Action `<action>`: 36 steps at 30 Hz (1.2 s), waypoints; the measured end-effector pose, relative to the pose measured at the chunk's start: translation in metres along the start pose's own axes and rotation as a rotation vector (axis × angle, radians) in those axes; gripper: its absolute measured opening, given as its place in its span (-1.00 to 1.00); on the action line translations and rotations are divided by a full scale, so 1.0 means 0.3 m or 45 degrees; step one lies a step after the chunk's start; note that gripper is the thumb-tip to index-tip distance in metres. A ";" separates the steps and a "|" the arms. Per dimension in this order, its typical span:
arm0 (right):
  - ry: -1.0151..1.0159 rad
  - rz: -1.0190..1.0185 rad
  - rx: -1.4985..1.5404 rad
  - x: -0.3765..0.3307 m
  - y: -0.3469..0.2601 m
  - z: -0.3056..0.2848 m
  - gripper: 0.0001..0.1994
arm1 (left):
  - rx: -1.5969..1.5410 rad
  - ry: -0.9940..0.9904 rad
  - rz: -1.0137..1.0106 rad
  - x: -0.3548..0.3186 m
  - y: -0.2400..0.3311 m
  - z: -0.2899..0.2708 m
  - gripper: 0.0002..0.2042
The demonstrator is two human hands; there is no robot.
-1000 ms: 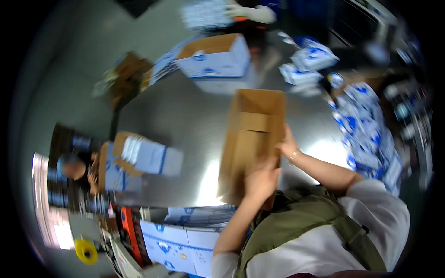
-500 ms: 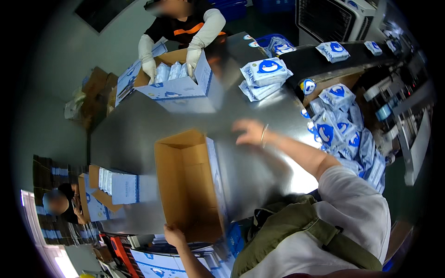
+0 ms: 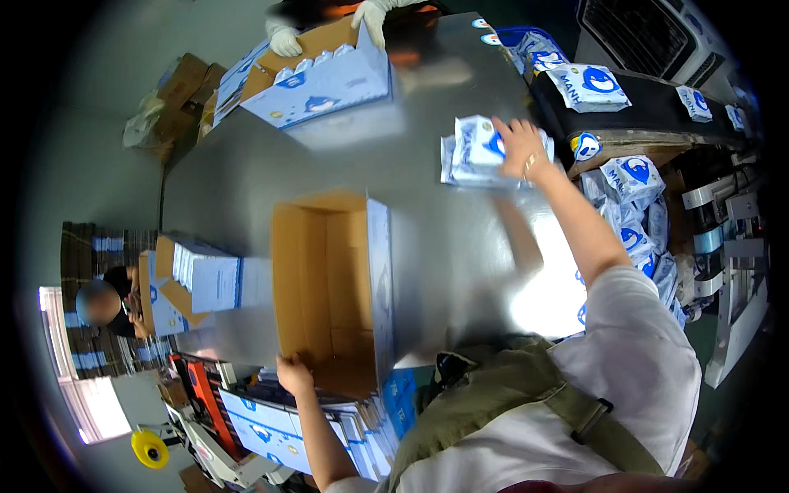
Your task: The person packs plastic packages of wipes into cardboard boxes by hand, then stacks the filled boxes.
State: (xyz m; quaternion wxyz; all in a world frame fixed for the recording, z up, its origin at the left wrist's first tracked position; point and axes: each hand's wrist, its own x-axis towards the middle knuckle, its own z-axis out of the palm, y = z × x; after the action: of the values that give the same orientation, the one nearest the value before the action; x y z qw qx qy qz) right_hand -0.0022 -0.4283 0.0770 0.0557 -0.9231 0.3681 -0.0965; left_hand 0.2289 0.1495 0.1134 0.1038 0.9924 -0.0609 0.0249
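An open cardboard carton [image 3: 329,287], brown inside and pale blue outside, stands on the metal table in front of me with nothing in it. My left hand [image 3: 294,376] is closed on its near left edge, the thumb showing against the board. Over to the right, two soft white packs [image 3: 477,141] with a blue whale print, like packs of wipes, are stacked on the table. My right hand [image 3: 521,149] reaches across the upper pack, fingers bent over it and gripping its right part. The hand hides some of that pack.
Across the metal table [image 3: 427,238], a co-worker's gloved hands [image 3: 371,18] hold a partly filled carton [image 3: 316,89]. At left stands another carton [image 3: 215,278] with packs inside. On the right, a black conveyor [image 3: 649,117] carries packs beside a heap of packs [image 3: 631,209]. Flat cartons [image 3: 271,427] lean below the table.
My right hand has moved away and to the right, from above the bare table onto the stacked packs. My left hand keeps its hold on the carton. The view has shifted.
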 end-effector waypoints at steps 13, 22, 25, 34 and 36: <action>-0.324 -0.152 2.182 -0.383 -0.601 -0.319 -0.15 | -0.105 0.040 0.054 -0.013 0.027 -0.011 -0.85; -1.296 -0.881 0.507 -0.599 -1.200 0.075 -0.38 | -0.486 0.011 -0.031 0.011 -0.034 0.021 -0.78; -0.623 -1.183 0.040 -0.761 -1.171 0.091 -0.37 | -0.482 -0.005 -0.044 -0.026 -0.080 -0.011 -0.79; -0.152 -1.048 0.490 -0.808 -1.058 0.330 -0.27 | -0.281 -0.023 0.338 0.052 -0.081 -0.040 -0.76; -0.205 -1.093 0.663 -0.782 -1.091 0.301 -0.30 | -0.332 0.014 0.337 0.132 -0.151 -0.024 -0.74</action>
State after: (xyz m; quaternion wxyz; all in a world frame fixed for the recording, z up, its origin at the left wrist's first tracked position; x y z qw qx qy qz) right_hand 0.0699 -0.0270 0.0136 0.2673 -0.9512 -0.0861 -0.1278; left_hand 0.2736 0.1905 0.1137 0.2275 0.9538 -0.1929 0.0356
